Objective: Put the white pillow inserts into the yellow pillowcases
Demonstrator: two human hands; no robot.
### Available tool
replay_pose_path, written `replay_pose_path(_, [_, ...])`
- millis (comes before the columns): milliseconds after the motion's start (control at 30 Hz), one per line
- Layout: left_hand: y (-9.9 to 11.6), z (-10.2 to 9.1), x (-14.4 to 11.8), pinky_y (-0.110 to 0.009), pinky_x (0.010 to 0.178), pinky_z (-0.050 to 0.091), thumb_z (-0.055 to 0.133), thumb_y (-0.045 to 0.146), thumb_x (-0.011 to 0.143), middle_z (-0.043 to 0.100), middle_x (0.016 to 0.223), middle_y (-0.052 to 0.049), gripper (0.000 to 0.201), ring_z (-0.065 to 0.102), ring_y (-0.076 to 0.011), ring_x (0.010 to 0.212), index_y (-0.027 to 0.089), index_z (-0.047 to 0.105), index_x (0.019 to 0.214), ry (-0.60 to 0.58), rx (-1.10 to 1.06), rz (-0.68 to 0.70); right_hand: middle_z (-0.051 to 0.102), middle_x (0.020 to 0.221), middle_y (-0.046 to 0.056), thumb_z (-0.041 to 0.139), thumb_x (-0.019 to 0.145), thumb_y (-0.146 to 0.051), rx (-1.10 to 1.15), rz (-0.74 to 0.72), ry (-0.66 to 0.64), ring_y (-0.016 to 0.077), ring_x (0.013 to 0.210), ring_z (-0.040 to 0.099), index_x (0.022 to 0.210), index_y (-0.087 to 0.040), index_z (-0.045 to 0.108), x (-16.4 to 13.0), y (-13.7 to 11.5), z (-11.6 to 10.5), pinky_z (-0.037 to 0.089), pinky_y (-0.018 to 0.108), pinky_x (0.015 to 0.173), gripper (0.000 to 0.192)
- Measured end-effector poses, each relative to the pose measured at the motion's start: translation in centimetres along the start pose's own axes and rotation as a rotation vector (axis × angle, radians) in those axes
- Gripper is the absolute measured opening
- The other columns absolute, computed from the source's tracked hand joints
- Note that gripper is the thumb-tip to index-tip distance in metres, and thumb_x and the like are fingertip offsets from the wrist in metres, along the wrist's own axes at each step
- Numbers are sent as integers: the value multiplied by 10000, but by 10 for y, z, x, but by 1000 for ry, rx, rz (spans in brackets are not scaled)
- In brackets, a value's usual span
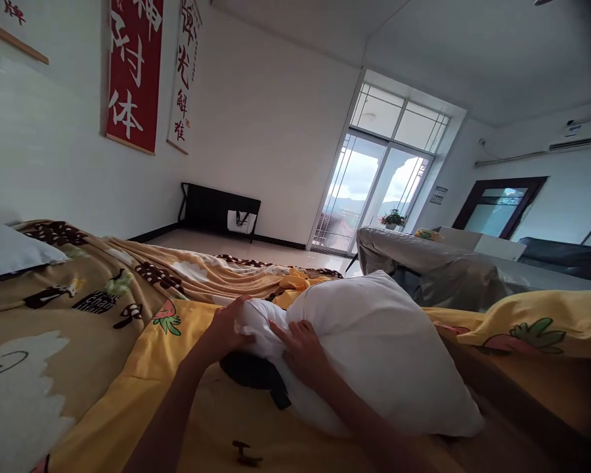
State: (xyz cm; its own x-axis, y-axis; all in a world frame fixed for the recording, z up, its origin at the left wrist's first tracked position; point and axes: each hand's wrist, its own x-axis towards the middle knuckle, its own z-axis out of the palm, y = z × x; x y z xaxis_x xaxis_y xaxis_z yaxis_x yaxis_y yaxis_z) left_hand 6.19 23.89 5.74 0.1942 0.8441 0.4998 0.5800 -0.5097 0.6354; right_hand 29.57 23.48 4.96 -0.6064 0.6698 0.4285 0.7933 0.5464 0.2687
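A plump white pillow (374, 341) lies tilted on yellow bedding (142, 401) in front of me. My left hand (230, 328) is closed around a bunched end of its white fabric. Just to the right, my right hand (305, 355) grips the same fabric, its fingers bent on the gathered part and the index finger reaching toward the left hand. Part of the left hand's fingers is hidden by the cloth. Below the bunched end shows a dark patch (256, 371); I cannot tell whether it is a print or a separate thing.
On the left lie a patterned brown blanket (103, 282) and another white pillow (14, 253). Yellow bedding with carrot prints (536, 328) is heaped at right. Beyond stand a plastic-covered table (423, 256), a black folded frame (207, 207) and a glass door (369, 184).
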Motion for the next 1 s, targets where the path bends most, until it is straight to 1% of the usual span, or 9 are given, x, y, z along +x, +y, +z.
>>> replay_pose_path(100, [-4,-3,2,-357,955,420,665,310,717,642,1165,-43,429,575,-227,1078,214,571,1124,50,-91,3,549,966,60,521,728,-94,13,-4,-7,217,906,486,1457,-311,314,4,0,0,334,369,924,788])
replay_pose_path(300, [-16,8,5,-321,891,421,625,269,786,707,1028,-17,108,614,-202,993,227,665,877,144,73,81,540,1043,80,538,714,-188,54,14,-35,245,965,470,1492,-255,216,7,-1,1,327,407,962,846])
replay_pose_path(467, [-18,14,4,-303,787,415,535,298,853,714,849,-33,165,608,-197,814,209,672,876,184,138,22,544,1173,149,527,684,-225,99,37,-42,265,1070,444,1448,-44,275,9,-4,0,260,423,1067,825])
replay_pose_path(567, [-20,16,3,-301,761,399,497,323,872,697,784,-42,207,590,-206,778,203,666,877,203,183,-18,536,1241,167,529,712,-258,127,57,-67,263,1140,438,1394,-22,364,9,-8,-5,227,408,1105,740])
replay_pose_path(633, [-22,17,3,-299,740,390,480,347,881,679,725,-42,233,578,-206,729,200,659,856,208,209,-37,505,1306,177,546,752,-358,135,63,-92,276,1203,417,1402,-38,360,6,-11,-8,202,427,1121,748])
replay_pose_path(733, [-25,19,3,-300,730,379,464,364,890,661,672,-41,254,570,-207,685,193,643,836,217,233,-54,383,1423,222,621,649,-638,115,32,-144,352,1311,314,1461,-46,237,-6,-13,-9,155,515,1121,1076])
replay_pose_path(800, [-25,21,3,-299,721,377,458,365,893,660,667,-42,256,572,-211,682,192,636,828,225,238,-57,294,1472,250,660,545,-708,78,-18,-171,394,1360,223,1484,-48,153,-14,-14,-7,116,557,1111,1255])
replay_pose_path(900, [-23,21,3,-302,720,382,453,357,893,672,690,-38,252,576,-213,687,199,643,853,235,229,-37,287,1467,271,710,572,-585,-1,-19,-172,407,1368,194,1488,-51,133,-21,-17,-1,65,571,1102,1208])
replay_pose_path(1000, [-17,19,3,-323,765,394,442,302,888,698,770,-45,237,584,-217,731,205,658,900,275,217,-1,399,1394,248,687,632,-335,-51,68,-132,373,1310,294,1486,-52,154,-18,-22,6,111,539,1090,1046])
